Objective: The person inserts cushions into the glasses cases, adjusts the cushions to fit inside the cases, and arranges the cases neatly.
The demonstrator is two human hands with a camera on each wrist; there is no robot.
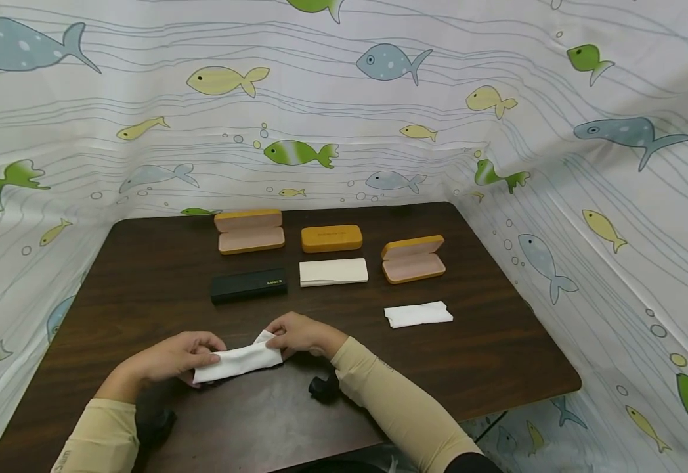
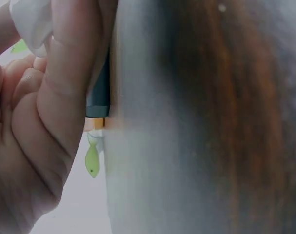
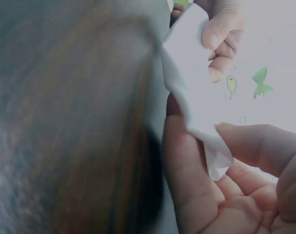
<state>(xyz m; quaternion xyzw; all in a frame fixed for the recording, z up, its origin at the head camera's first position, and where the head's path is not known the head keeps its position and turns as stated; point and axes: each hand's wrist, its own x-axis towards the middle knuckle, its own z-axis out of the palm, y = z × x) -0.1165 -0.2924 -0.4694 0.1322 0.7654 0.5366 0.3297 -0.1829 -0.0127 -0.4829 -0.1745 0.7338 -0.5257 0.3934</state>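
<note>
- The left hand (image 1: 172,358) pinches the left end of a white cloth (image 1: 240,362), thumb on top and fingers beneath.
- The right hand (image 1: 304,335) has thumb and fingers together on the cloth's right end, where a corner sticks up past the fingertips; the right wrist view shows this end curled between them.
- The cloth stretches between both hands over the near part of the brown table (image 1: 486,355); whether its underside touches the tabletop, I cannot tell.
- At the back left, a yellow case (image 1: 251,240) stands with its lid up, pale pink lining showing in lid and base.
- Beside it, a closed yellow box (image 1: 332,239) hides its inside.
- To the right, another open case (image 1: 413,268) shows the same pink lining.
- A black case (image 1: 248,287) lies closed in front of the left yellow one, its contents hidden.
- Right of it lies a folded cream piece (image 1: 333,272).
- A second white cloth (image 1: 418,315) lies flat in front of the right case.
</note>
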